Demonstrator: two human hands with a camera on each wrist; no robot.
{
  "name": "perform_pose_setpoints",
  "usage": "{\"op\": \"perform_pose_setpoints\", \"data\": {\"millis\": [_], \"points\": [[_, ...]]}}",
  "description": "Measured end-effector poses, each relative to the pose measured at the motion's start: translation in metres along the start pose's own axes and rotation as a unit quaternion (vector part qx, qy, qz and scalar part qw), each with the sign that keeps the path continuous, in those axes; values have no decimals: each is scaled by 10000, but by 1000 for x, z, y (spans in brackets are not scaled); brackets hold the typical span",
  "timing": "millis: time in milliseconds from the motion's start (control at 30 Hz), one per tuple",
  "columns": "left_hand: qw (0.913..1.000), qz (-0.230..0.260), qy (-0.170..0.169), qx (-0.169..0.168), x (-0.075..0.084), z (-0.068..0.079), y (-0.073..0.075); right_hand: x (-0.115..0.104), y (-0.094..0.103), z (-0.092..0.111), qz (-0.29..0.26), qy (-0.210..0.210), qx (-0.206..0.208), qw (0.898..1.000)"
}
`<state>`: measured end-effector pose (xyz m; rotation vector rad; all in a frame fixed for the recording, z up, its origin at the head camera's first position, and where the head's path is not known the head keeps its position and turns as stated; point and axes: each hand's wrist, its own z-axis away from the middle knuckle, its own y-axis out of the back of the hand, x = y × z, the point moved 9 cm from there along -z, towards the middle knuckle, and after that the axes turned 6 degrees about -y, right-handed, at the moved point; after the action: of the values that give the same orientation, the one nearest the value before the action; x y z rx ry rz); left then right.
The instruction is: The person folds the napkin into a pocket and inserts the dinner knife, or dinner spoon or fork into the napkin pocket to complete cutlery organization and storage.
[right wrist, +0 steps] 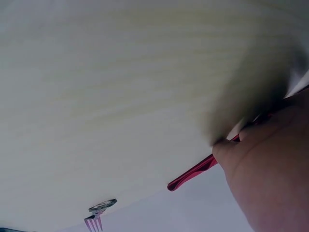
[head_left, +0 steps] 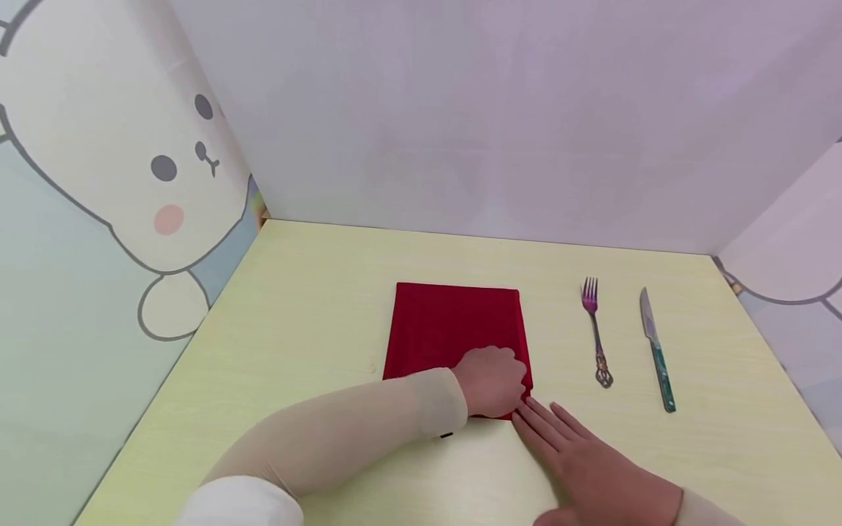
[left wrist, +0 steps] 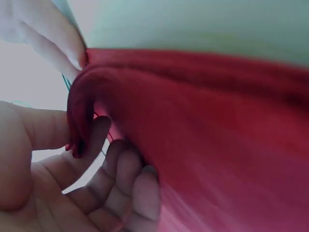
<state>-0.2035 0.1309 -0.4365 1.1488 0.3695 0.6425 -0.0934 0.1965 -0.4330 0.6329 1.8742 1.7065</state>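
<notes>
A folded red cloth napkin [head_left: 454, 321] lies on the table, its near right corner under both hands in the head view. My left hand [head_left: 492, 381] reaches across it and pinches a raised, curled edge of the cloth [left wrist: 193, 145] between thumb and index finger, as the left wrist view shows. The other left fingers are curled beneath that edge. My right hand [head_left: 585, 467] lies with fingers extended, their tips touching the napkin's near right corner. In the right wrist view, part of the right hand [right wrist: 275, 164] covers most of the napkin.
To the right of the napkin lies a fork [head_left: 596, 332] with an ornate handle. Farther right is a knife [head_left: 658, 351] with a green handle. The pale yellow table [head_left: 316, 292] meets a plain wall behind and walls with cartoon prints on both sides.
</notes>
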Motion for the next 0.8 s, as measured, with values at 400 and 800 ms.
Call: {"op": "perform_pose_setpoints", "data": {"millis": [400, 800], "points": [[8292, 5541, 735, 32, -56, -5, -14, 5, -9, 0, -182, -265, -709, 9970], [7338, 6766, 582, -184, -54, -6, -28, 7, -11, -1, -283, -403, -920, 9945]]}}
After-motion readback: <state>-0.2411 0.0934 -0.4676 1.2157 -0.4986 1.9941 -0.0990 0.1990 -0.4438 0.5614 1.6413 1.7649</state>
